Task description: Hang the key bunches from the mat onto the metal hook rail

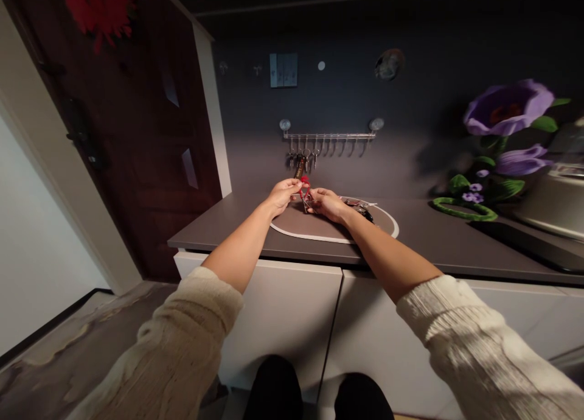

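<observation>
My left hand (pixel 281 197) pinches a red cord (pixel 305 186) above the counter. From the cord hangs a bunch of keys (pixel 307 204), and the fingers of my right hand (pixel 329 203) are closed on it. Both hands are close together over an oval mat with a white rim (pixel 314 238). More small metal and black items (pixel 362 211), which look like keys, lie on the mat behind my right wrist. On the wall just above, a clear hook rail (pixel 331 136) carries several hanging keys (pixel 306 160) on its left hooks; its right hooks hold nothing.
Purple artificial flowers (pixel 508 112) with a green ring base stand on the counter (pixel 420 240) at the right. Beside them are a dark flat object (pixel 524 246) and a pale rounded appliance (pixel 559 201). White cabinet doors (pixel 283 310) are below; a dark red door (pixel 150 134) is left.
</observation>
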Motion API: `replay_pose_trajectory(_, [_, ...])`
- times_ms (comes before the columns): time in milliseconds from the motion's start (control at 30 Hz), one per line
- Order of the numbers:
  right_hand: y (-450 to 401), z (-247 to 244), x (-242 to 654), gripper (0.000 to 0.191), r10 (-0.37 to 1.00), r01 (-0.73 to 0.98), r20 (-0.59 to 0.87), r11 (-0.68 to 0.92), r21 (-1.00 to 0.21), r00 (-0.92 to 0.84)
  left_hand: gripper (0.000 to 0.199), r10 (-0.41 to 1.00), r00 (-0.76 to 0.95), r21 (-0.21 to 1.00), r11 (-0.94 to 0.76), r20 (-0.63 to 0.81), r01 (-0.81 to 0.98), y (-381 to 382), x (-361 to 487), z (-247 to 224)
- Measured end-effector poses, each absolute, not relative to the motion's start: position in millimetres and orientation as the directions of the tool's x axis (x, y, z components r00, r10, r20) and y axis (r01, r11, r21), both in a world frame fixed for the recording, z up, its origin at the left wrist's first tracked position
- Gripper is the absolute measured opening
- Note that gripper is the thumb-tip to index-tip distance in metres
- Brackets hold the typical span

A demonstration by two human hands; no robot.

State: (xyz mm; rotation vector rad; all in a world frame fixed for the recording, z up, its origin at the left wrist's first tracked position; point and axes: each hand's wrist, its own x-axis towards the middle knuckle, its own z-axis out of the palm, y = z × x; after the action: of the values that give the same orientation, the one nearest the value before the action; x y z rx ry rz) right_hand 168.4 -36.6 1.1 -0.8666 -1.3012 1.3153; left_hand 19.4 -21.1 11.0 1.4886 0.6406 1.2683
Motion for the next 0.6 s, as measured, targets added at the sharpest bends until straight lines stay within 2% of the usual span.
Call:
replay_pose_trajectory(300, [-36,2,168,0.015,0.939,-0.133,0.297,0.276,-0.952,-0.175,0.024,0.844,0.315,0.897,-0.372,0.434,-0.238,-18,18,11])
replay_pose_trajectory(433, [-38,7,168,0.013,0.936,-0.168,0.312,0.286,-0.943,-0.163,0.026,0.852,0.313,0.903,-0.359,0.42,-0.237,-18,19,11])
replay_pose_trajectory(600, [-38,10,169,0.019,0.928,-0.152,0.351,0.331,-0.931,-0.124,0.026,0.849,0.306,0.897,-0.365,0.43,-0.248,-18,19,11])
